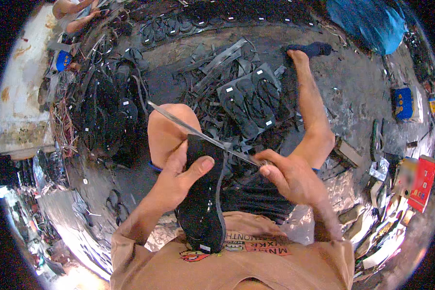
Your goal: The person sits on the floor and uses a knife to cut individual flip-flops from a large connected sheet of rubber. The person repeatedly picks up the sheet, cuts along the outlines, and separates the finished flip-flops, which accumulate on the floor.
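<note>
A long black sole [200, 208] is held lengthwise above the person's lap, its far end by the bare left knee [171, 125] and its near end, marked with a small white label, in front of the brown shirt [246, 273]. The left hand [181, 171] grips it near the far end, thumb flat on the upper face and fingers around the left side. The right hand [295, 179] is closed around the near end of a long thin metal blade [200, 134], which slants across the sole's far end and over the left knee; whether its edge touches the sole cannot be told. Beyond the knees, black sandals [251, 99] with white labels lie on dark scraps [210, 72] around the middle of the floor [357, 82]. A large heap of black footwear [108, 104] is toward the floor's left edge, beside a pale stained slab [24, 87], and a row of labelled footwear [179, 29] runs along the far edge. Blue plastic sheeting [372, 21] fills the far right corner; nearer, along the right edge, are a blue box [402, 104] and a red box [423, 183]. Another person's arm [82, 21] shows at the far left corner.
</note>
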A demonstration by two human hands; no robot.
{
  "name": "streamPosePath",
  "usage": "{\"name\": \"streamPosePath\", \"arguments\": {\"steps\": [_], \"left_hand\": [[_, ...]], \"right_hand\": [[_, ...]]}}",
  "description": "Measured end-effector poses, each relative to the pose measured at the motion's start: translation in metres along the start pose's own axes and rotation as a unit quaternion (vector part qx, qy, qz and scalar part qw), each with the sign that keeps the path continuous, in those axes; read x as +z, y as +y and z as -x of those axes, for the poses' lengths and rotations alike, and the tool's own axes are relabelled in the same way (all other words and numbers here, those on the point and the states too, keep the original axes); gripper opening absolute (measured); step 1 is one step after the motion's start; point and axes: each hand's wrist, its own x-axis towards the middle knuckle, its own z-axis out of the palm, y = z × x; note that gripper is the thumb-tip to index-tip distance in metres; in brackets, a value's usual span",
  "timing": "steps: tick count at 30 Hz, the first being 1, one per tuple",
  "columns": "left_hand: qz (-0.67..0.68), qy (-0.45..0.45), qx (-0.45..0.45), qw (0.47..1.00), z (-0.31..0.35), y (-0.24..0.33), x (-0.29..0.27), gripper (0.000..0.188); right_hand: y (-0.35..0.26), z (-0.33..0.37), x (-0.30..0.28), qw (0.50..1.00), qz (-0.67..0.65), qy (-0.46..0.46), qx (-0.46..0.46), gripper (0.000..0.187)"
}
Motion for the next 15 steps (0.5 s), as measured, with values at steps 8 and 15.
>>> {"name": "streamPosePath", "arguments": {"steps": [8,15], "left_hand": [[0.018,-0.018,-0.027,0.999,-0.011,0.01,-0.002,0.043],[-0.278,0.137,0.169,0.936,-0.056,0.015,-0.052,0.043]], "right_hand": [[-0.019,-0.092,-0.021,0.987,-0.052,-0.066,-0.137,0.044],[0.096,-0.141,0.036,0.901,-0.119,0.37,-0.191,0.041]]}}
